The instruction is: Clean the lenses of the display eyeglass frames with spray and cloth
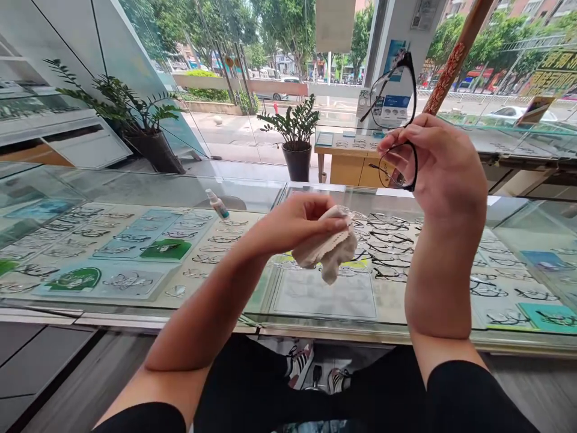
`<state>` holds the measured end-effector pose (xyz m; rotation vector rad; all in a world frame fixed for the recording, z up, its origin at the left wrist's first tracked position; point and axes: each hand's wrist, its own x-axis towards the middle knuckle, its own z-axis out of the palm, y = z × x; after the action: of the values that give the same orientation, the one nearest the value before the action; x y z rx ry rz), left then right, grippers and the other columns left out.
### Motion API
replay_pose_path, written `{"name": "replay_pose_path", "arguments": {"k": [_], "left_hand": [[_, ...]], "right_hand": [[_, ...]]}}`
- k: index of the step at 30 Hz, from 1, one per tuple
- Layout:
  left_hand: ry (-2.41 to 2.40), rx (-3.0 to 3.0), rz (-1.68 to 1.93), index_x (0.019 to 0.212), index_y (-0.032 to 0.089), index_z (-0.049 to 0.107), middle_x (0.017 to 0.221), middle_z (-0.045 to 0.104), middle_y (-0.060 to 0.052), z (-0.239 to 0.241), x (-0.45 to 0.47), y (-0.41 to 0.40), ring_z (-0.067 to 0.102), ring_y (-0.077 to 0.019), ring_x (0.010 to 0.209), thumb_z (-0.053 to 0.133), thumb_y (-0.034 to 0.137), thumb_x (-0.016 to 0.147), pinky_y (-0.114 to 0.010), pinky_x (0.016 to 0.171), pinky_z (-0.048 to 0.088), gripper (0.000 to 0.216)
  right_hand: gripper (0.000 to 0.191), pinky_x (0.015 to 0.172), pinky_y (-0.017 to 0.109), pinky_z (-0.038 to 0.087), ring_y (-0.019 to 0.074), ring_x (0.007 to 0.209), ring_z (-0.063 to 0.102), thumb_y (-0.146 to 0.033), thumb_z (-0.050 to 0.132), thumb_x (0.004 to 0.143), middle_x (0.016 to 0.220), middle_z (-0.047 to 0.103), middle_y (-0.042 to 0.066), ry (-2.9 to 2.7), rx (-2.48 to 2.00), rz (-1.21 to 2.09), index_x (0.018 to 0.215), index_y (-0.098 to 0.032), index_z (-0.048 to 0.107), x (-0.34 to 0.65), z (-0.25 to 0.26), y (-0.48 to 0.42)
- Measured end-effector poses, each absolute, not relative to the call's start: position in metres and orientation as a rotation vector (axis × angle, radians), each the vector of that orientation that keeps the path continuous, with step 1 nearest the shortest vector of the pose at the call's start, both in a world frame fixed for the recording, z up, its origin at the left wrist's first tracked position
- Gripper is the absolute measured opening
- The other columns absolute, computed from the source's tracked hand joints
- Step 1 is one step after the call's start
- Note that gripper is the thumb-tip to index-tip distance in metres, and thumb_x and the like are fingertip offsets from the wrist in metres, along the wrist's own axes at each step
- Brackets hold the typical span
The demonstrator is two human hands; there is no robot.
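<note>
Raised at the right, my right hand (444,159) pinches a pair of black-framed eyeglasses (412,90) near the bridge. The glasses are turned on end, one lens above my fingers and the other below, against the window. Lower and to the left, my left hand (311,222) is closed on a pale beige cleaning cloth (327,246) with a zigzag edge. The cloth hangs crumpled over the glass counter, apart from the glasses. Some fingers of my left hand are hidden behind it.
A glass display counter (261,325) with rows of eyeglasses inside runs across in front of me. A small spray bottle (218,204) stands on it, left of my left hand. Beyond are a potted plant (296,162), another potted plant (155,150) and a wooden cabinet (351,168).
</note>
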<state>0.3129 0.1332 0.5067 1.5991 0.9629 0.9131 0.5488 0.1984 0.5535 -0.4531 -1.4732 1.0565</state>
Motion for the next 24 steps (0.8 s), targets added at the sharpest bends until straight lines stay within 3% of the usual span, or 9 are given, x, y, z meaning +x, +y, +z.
{"name": "replay_pose_path", "arguments": {"k": [7, 11, 16, 20, 24], "left_hand": [[1.090, 1.173, 1.012, 0.112, 0.018, 0.067, 0.066, 0.059, 0.006, 0.407, 0.309, 0.083, 0.053, -0.0099, 0.057, 0.088, 0.064, 0.082, -0.020, 0.055, 0.039, 0.058], [1.252, 1.052, 1.069, 0.123, 0.021, 0.058, 0.079, 0.070, 0.002, 0.368, 0.290, 0.060, 0.065, -0.0151, 0.070, 0.087, 0.068, 0.079, -0.024, 0.064, 0.051, 0.071], [1.640, 1.271, 1.047, 0.127, 0.025, 0.059, 0.079, 0.069, 0.002, 0.343, 0.268, 0.043, 0.065, -0.0191, 0.070, 0.072, 0.055, 0.091, -0.029, 0.064, 0.049, 0.049], [2.033, 1.502, 0.980, 0.128, 0.026, 0.062, 0.104, 0.079, -0.004, 0.335, 0.261, 0.038, 0.071, -0.0208, 0.075, 0.067, 0.039, 0.094, -0.036, 0.075, 0.049, 0.036], [2.203, 1.585, 1.075, 0.120, 0.026, 0.066, 0.121, 0.076, -0.007, 0.331, 0.231, 0.055, 0.072, -0.0240, 0.086, 0.069, 0.039, 0.093, -0.040, 0.082, 0.053, 0.031]], "right_hand": [[0.014, 0.083, 0.027, 0.056, 0.0117, 0.086, 0.075, -0.018, 0.072, 0.087, 0.079, 0.078, -0.001, -1.439, -0.394, 1.149, 0.074, -0.024, 0.071, 0.539, 0.557, 0.193], [0.011, 0.082, 0.031, 0.053, 0.0109, 0.086, 0.075, -0.020, 0.075, 0.085, 0.077, 0.079, -0.005, -1.469, -0.373, 1.151, 0.074, -0.022, 0.073, 0.534, 0.557, 0.189], [0.011, 0.075, 0.033, 0.054, 0.0149, 0.083, 0.075, -0.022, 0.081, 0.079, 0.077, 0.077, -0.001, -1.442, -0.341, 1.105, 0.073, -0.024, 0.072, 0.528, 0.553, 0.191], [0.013, 0.076, 0.034, 0.056, 0.0171, 0.082, 0.074, -0.021, 0.085, 0.074, 0.077, 0.075, 0.002, -1.416, -0.347, 1.124, 0.072, -0.023, 0.072, 0.525, 0.550, 0.195], [0.016, 0.080, 0.036, 0.055, 0.0171, 0.084, 0.073, -0.024, 0.089, 0.074, 0.077, 0.073, 0.000, -1.424, -0.343, 1.125, 0.073, -0.025, 0.073, 0.526, 0.549, 0.196]]}}
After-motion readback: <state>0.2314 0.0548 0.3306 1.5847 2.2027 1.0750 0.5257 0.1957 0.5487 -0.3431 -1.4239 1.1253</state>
